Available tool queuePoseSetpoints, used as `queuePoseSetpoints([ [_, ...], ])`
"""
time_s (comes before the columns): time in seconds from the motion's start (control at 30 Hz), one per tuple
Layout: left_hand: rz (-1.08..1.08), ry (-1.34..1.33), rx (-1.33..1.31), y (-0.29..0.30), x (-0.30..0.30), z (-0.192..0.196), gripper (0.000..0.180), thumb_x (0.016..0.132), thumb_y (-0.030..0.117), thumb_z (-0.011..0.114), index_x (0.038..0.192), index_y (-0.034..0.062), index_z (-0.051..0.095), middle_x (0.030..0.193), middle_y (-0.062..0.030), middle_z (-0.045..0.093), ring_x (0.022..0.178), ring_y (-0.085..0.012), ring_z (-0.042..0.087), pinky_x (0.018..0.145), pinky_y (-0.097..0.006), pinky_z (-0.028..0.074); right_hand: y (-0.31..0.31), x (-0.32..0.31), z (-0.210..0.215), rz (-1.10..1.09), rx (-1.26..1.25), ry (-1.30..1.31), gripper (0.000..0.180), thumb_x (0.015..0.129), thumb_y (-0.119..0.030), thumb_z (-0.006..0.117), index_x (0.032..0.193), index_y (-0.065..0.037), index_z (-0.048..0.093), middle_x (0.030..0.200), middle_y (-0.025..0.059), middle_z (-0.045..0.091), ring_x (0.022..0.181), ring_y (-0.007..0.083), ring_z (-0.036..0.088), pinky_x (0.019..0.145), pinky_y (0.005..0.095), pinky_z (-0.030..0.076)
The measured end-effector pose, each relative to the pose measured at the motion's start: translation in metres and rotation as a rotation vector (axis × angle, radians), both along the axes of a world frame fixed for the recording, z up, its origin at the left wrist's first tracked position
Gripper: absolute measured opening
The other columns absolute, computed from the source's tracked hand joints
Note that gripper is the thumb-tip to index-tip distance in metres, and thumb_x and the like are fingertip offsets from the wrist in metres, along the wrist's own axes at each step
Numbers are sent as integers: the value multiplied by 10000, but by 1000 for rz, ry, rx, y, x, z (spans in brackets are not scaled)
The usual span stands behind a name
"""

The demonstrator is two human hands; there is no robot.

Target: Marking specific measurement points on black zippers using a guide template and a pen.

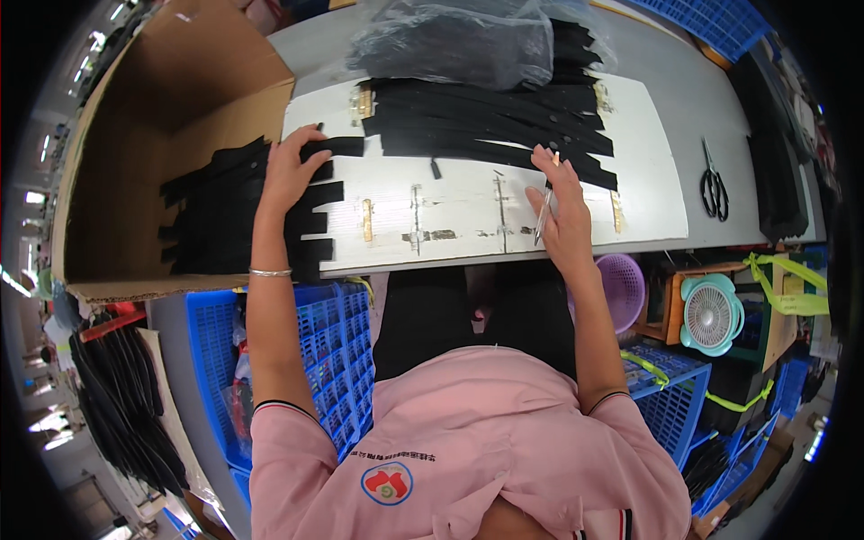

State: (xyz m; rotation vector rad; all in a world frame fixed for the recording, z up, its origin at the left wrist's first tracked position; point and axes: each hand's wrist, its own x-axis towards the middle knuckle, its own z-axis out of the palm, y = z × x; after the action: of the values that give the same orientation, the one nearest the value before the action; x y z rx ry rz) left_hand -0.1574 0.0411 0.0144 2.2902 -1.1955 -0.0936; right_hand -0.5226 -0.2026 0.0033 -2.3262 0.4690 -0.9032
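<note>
My left hand [292, 171] is closed at the thumb and fingers round a black fabric strip [346, 146], beside the open side of a cardboard box. Beneath and around it, a layered pile of black strips [220, 216] reaches from the box onto the white board [468, 202]. My right hand [564, 207] has a slim silver pen [543, 219] tucked in its fingers. Its fingertips are at the near right ends of a wide row of black strips [486, 121] lying across the board. One small black scrap [436, 168] rests below that row.
The cardboard box [180, 54] stands at the left. A clear plastic bag [450, 45] of black pieces lies at the back. Black-handled scissors [714, 193] lie to the right, near stacked black material [776, 180]. Below the table are blue crates [333, 346], a purple basket [619, 290] and a fan [711, 312].
</note>
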Motion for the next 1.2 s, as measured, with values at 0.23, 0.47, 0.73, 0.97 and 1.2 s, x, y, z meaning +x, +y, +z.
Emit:
queuePoseSetpoints([
  [0.23, -72, -290, -95, -32, -67, 37, 177, 885, 149, 778, 1038, 64, 749, 1078, -112, 761, 1120, -297, 675, 1077, -420, 433, 12, -60, 2, -185, -43, 7, 475, 932, -48, 719, 1389, -54, 587, 1430, 148, 631, 1345, 366, 573, 1166, 510, 397],
  [0.47, -447, -71, -149, -96, -198, 6, 247, 824, 181, 817, 1044, 74, 781, 960, -106, 740, 934, -302, 675, 893, -407, 476, 41, -72, -2, -206, -207, -23, 485, 895, -65, 754, 1356, -53, 602, 1365, 132, 673, 1313, 317, 610, 1156, 504, 387],
  [0.73, -387, -53, -314, -119, -249, -8, 324, 836, 147, 804, 1141, 51, 750, 1019, -70, 680, 948, -270, 633, 865, -397, 467, 24, -82, -25, -326, -295, 259, 566, 888, -179, 779, 1403, -97, 559, 1419, 82, 647, 1395, 282, 539, 1229, 599, 227],
  [0.97, -179, -188, -198, -69, -233, -17, 320, 912, 55, 725, 1232, 66, 734, 1301, -96, 682, 1276, -302, 580, 1181, -533, 317, -13, -114, -27, -426, -560, 411, 575, 866, -272, 792, 1377, -95, 596, 1429, 70, 653, 1402, 246, 528, 1249, 593, 202],
  [1.2, 3, -171, -10, -21, -250, -27, 558, 977, 225, 706, 1503, 108, 559, 1570, -85, 526, 1503, -316, 407, 1242, -607, 74, -26, -116, -14, -304, -767, 473, 534, 877, -314, 785, 1319, -57, 631, 1366, 98, 690, 1321, 249, 609, 1232, 563, 300],
])
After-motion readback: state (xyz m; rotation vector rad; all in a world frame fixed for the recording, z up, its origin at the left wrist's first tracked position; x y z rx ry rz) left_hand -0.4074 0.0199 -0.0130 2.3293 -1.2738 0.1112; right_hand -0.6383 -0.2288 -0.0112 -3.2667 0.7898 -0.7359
